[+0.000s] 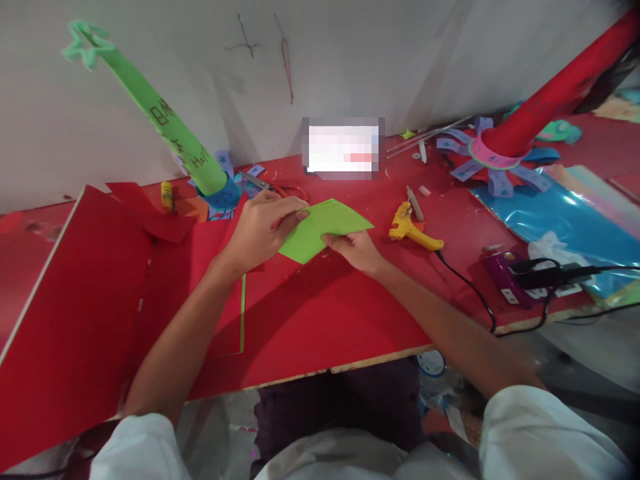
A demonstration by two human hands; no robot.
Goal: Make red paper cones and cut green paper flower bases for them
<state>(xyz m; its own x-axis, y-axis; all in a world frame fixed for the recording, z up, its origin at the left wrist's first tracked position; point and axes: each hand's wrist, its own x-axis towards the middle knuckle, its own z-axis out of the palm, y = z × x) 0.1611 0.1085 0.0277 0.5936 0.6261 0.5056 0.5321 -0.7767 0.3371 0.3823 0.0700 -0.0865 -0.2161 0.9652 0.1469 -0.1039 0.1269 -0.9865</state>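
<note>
A piece of bright green paper [325, 230], apparently folded, is held above the red table [330, 313]. At its left edge, my left hand [263, 230] pinches it between thumb and fingers. My right hand [355, 250] grips its lower right side, with the thumb on top and the fingers mostly hidden beneath. Red sheets [215, 300] lie on the table under my left forearm, with a thin green strip [243, 313] along one edge. Right of my hands rests a yellow glue gun [415, 230].
A green paper cone [165, 120] stands back left, near scissors [256, 180] and a glue stick [167, 197]. A red cone [550, 100] stands back right. A purple power block [515, 280] with cables is at right. A raised red board [75, 320] is at left.
</note>
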